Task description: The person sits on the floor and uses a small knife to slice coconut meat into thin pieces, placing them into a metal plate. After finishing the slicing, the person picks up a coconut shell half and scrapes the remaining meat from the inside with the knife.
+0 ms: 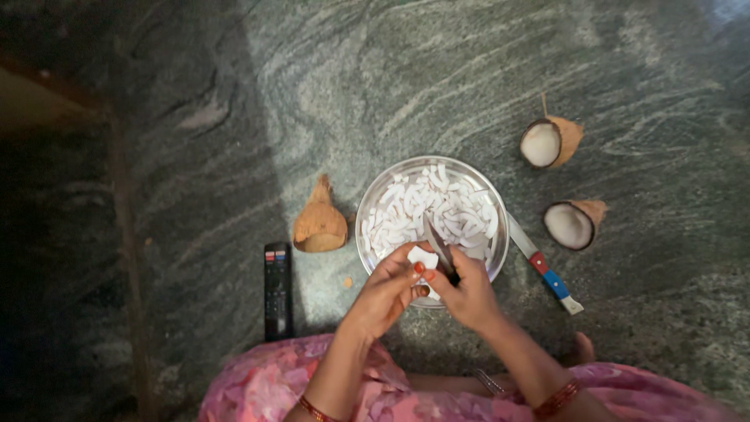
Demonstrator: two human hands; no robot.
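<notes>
Item: coconut piece (423, 257), white, pinched in left hand (388, 287) over the near rim of the steel plate (373, 199) of slices. Right hand (467, 293) closed around knife (439, 248) (blade angled away). Advisable: thin strokes, fingertips clear of the edge.

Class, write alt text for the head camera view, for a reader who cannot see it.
A left hand holds a white coconut piece while the right hand cuts it with a small knife over a steel plate of coconut slices. Two coconut halves, a second knife and a remote lie on the stone floor.
</notes>
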